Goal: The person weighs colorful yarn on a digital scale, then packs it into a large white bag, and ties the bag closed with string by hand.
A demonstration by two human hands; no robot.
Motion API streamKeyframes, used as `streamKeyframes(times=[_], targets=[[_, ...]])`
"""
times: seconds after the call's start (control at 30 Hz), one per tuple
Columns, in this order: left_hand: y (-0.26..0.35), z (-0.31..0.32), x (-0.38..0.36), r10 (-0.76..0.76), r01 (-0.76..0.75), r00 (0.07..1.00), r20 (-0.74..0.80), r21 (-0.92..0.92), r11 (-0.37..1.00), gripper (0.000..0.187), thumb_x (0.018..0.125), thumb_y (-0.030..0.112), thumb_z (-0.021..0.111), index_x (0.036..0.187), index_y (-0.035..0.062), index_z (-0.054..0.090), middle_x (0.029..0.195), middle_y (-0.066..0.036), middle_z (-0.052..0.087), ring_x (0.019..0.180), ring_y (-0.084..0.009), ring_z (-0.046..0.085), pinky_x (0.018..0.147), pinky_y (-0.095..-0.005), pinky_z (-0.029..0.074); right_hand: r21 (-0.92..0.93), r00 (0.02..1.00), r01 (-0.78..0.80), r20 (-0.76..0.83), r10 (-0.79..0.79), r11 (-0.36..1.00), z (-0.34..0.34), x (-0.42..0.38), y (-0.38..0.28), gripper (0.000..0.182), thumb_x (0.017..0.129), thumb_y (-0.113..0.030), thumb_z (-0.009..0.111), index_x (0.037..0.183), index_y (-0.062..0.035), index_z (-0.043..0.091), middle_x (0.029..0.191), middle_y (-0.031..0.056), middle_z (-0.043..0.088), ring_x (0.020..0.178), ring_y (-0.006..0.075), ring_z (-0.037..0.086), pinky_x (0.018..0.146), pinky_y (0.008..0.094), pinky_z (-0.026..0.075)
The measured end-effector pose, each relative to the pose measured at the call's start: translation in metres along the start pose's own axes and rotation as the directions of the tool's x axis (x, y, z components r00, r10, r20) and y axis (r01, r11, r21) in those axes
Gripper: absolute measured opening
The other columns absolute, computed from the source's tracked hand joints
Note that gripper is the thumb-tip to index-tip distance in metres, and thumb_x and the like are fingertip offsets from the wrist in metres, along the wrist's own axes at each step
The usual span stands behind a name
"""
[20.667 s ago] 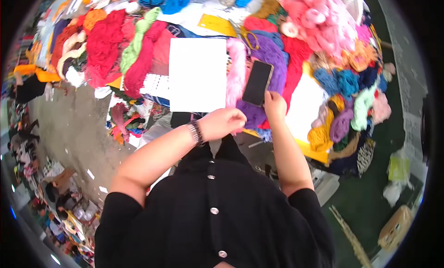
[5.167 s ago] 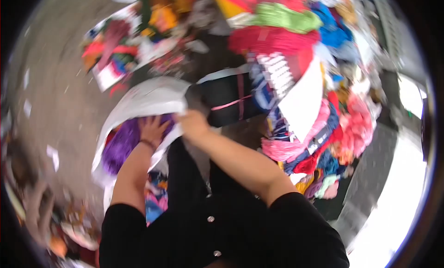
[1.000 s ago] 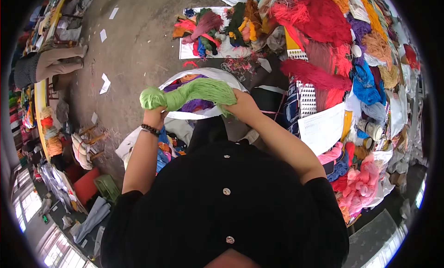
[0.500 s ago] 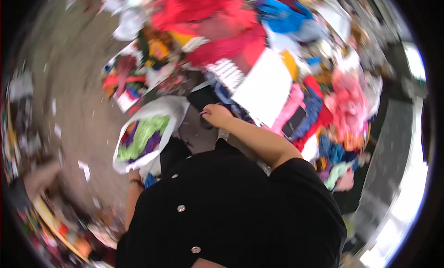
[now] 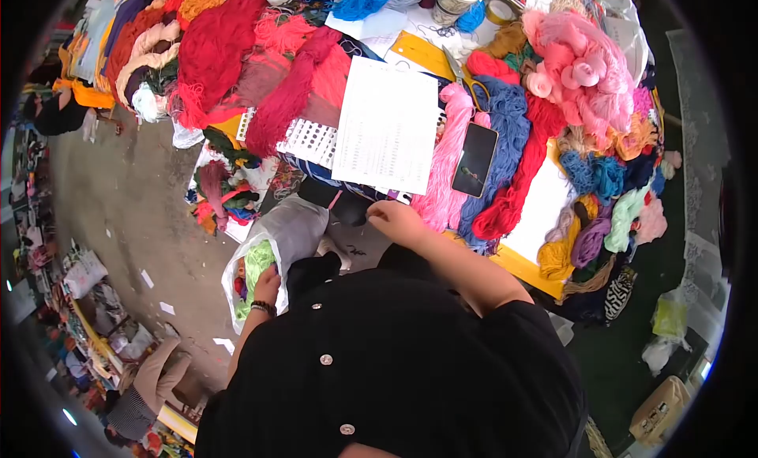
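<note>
Floor-side bag (image 5: 288, 237) (green yarn (image 5: 257, 262)) touches left hand (image 5: 267, 284).

A bare grey concrete floor (image 5: 118, 213) spreads to the left, dotted with white paper scraps (image 5: 147, 279); a worktop (image 5: 545, 262) with a yellow edge fills the upper right — dark green floor (image 5: 632, 363) lies beyond it; a cardboard box (image 5: 662, 411) sits low on the right.

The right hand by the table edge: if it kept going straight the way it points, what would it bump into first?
Probably the dark bundle at the table's edge, just beyond the right hand; the printed sheet lies further on. Depth is hard to judge.
</note>
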State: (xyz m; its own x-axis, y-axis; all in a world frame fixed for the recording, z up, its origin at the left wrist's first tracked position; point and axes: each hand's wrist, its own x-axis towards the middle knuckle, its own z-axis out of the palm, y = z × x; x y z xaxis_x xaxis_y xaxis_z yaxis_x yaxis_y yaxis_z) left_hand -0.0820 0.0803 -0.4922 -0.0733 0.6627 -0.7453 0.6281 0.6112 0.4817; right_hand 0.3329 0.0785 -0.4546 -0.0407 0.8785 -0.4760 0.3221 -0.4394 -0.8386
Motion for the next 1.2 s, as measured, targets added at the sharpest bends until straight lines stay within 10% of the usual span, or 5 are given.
streamKeyframes(times=[0.53,0.73,0.8,0.87,1.2], targets=[[0.061,-0.013,-0.044,0.11,-0.151,0.987,0.114,0.453,0.879,0.029,0.085,0.024,0.052,0.105,0.005,0.06,0.07,-0.001,0.059,0.066,-0.0135,0.054,0.062,-0.0283,0.044,-0.027,0.301,-0.147,-0.953,0.019,0.989,-0.126,-0.046,0.069,0.029,0.08,-0.008,0.059,0.107,0.0032,0.056,0.098,0.0175,0.06,0.092,0.0273,0.058,0.08,0.0326,0.045],[-0.104,-0.052,0.037,0.458,-0.572,0.806,0.374,0.689,0.445,0.027,0.079,0.021,0.058,0.102,0.0075,0.061,0.109,-0.013,0.06,0.102,-0.0277,0.057,0.085,-0.034,0.047,0.102,0.379,-0.151,-0.913,0.153,0.983,-0.127,-0.058,0.088,0.026,0.081,-0.01,0.06,0.104,0.0004,0.059,0.089,0.0134,0.062,0.078,0.0205,0.059,0.072,0.0304,0.047],[-0.059,-0.027,0.017,0.416,-0.367,0.865,0.279,-0.212,0.906,0.032,0.084,0.028,0.056,0.106,0.0065,0.06,0.1,-0.014,0.063,0.096,-0.0269,0.06,0.081,-0.0329,0.046,0.119,0.332,-0.118,-0.931,0.152,0.986,-0.139,-0.058,0.073,0.03,0.079,-0.013,0.061,0.107,-0.0013,0.059,0.091,0.0157,0.063,0.081,0.0247,0.062,0.073,0.0322,0.048],[0.005,-0.02,-0.016,0.13,-0.177,0.983,0.133,0.457,0.872,0.035,0.086,0.031,0.054,0.108,0.0044,0.058,0.093,-0.016,0.064,0.09,-0.0287,0.061,0.077,-0.035,0.046,0.002,0.292,-0.207,-0.954,0.064,0.978,-0.168,-0.041,0.096,0.033,0.079,-0.014,0.061,0.109,-0.0001,0.057,0.095,0.0175,0.062,0.089,0.0304,0.06,0.079,0.0365,0.047],[0.003,-0.003,-0.013,0.236,-0.267,0.953,0.188,0.161,0.95,0.036,0.087,0.032,0.054,0.113,0.0078,0.056,0.09,-0.016,0.063,0.087,-0.0287,0.061,0.075,-0.0352,0.046,0.214,0.281,-0.503,-0.876,0.392,0.838,-0.258,0.015,0.153,0.046,0.067,-0.032,0.068,0.099,0.0006,0.059,0.099,0.0232,0.061,0.096,0.0356,0.059,0.084,0.0415,0.045]])
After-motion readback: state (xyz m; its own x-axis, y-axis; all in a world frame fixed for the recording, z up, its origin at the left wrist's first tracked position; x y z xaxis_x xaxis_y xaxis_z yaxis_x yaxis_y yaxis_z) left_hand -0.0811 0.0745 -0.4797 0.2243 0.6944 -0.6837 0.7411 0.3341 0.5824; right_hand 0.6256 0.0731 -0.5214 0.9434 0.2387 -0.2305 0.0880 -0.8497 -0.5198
